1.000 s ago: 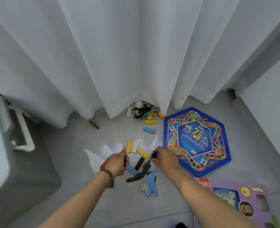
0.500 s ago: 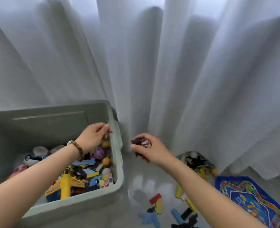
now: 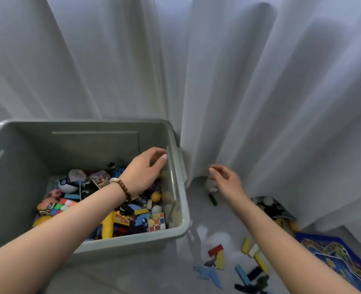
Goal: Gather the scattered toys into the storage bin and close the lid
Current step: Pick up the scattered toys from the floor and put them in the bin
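A grey storage bin (image 3: 133, 240) stands open on the floor at the left, holding several toys, among them a colour cube (image 3: 156, 221), a yellow plane (image 3: 108, 225) and a blue-and-white ball (image 3: 68, 184). My left hand (image 3: 145, 170) hovers inside the bin's right end, fingers loosely curled, nothing visible in them. My right hand (image 3: 224, 179) hangs just right of the bin above the floor, fingers relaxed and empty. Scattered on the floor lie a red block (image 3: 215, 250), a blue animal shape (image 3: 209, 274), yellow blocks (image 3: 245, 245), a blue block (image 3: 242, 271), black pieces (image 3: 251, 285) and a green stick (image 3: 213, 199). No lid is in view.
White curtains (image 3: 249, 102) hang right behind the bin and down to the floor. A blue hexagonal game board (image 3: 340, 257) lies at the lower right. More small toys (image 3: 273, 209) are piled at the curtain's hem beside my right forearm.
My view swung left from the floor toys to the bin. My right hand carried a small dark piece toward the bin and now holds nothing. My left hand moved over the bin.
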`<state>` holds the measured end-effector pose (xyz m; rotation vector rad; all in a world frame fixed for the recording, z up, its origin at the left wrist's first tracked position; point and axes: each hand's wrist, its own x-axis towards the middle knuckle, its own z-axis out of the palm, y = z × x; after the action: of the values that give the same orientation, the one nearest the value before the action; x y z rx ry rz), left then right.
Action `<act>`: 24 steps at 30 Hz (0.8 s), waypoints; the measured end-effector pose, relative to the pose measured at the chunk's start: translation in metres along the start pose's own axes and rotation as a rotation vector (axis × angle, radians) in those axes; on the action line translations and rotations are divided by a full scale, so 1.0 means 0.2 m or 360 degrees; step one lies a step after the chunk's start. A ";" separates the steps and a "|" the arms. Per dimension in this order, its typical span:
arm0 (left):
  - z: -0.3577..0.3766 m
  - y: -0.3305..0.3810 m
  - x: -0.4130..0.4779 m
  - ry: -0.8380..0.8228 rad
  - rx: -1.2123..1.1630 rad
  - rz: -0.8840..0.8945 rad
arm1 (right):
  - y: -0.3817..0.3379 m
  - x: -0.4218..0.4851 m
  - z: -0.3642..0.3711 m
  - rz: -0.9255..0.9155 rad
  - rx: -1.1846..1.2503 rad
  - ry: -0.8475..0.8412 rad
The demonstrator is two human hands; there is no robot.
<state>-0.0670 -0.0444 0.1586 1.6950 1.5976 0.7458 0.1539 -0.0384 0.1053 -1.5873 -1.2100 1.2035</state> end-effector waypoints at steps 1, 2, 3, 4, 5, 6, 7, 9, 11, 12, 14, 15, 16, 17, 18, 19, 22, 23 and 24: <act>0.06 0.07 -0.01 -0.0012 0.0011 0.0115 | 0.07 -0.02 -0.09 0.0028 -0.0020 0.0072; 0.13 0.15 -0.03 -0.0038 0.0011 0.0212 | 0.14 -0.05 -0.18 0.0062 -0.0065 0.0136; 0.20 0.22 -0.04 -0.0078 -0.0014 0.0282 | 0.23 -0.08 -0.28 0.0103 -0.0101 0.0188; 0.29 0.29 -0.06 -0.0132 -0.0059 0.0336 | 0.32 -0.12 -0.37 0.0142 -0.0144 0.0220; 0.37 0.34 -0.07 -0.0195 -0.0111 0.0383 | 0.42 -0.16 -0.46 0.0184 -0.0185 0.0245; 0.47 0.37 -0.09 -0.0256 -0.0153 0.0427 | 0.52 -0.19 -0.54 0.0250 -0.0232 0.0255; 0.57 0.38 -0.10 -0.0324 -0.0159 0.0459 | 0.63 -0.23 -0.60 0.0326 -0.0277 0.0256; 0.80 0.32 -0.11 -0.0499 -0.0035 0.0403 | 0.84 -0.31 -0.70 0.0483 -0.0305 0.0254; 1.02 0.18 -0.12 -0.0715 0.0186 0.0200 | 1.03 -0.36 -0.76 0.0628 -0.0327 0.0262; 1.11 0.09 -0.13 -0.0819 0.0290 0.0085 | 1.11 -0.38 -0.78 0.0689 -0.0345 0.0247; 1.26 -0.08 -0.16 -0.0962 0.0459 -0.0117 | 1.24 -0.41 -0.77 0.0786 -0.0342 0.0205; 1.32 -0.17 -0.17 -0.0992 0.0514 -0.0208 | 1.30 -0.41 -0.76 0.0814 -0.0333 0.0201; 1.37 -0.24 -0.19 -0.0991 0.0558 -0.0286 | 1.36 -0.41 -0.74 0.0828 -0.0337 0.0209; 1.42 -0.31 -0.20 -0.0971 0.0601 -0.0351 | 1.40 -0.41 -0.72 0.0830 -0.0353 0.0223; 1.46 -0.36 -0.22 -0.0954 0.0647 -0.0395 | 1.44 -0.40 -0.71 0.0822 -0.0375 0.0244; 1.49 -0.41 -0.22 -0.0948 0.0684 -0.0429 | 1.46 -0.39 -0.69 0.0806 -0.0408 0.0271; 1.57 -0.50 -0.24 -0.0865 0.0637 -0.0496 | 1.49 -0.37 -0.66 0.0751 -0.0530 0.0354; 1.58 -0.51 -0.24 -0.0807 0.0598 -0.0502 | 1.49 -0.36 -0.65 0.0729 -0.0578 0.0369; 1.59 -0.52 -0.24 -0.0757 0.0567 -0.0502 | 1.49 -0.36 -0.65 0.0710 -0.0633 0.0369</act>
<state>0.1185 -0.1204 -0.1142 1.6391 1.6501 -0.1055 0.3398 -0.1826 -0.1300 -2.3165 -1.0142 1.0392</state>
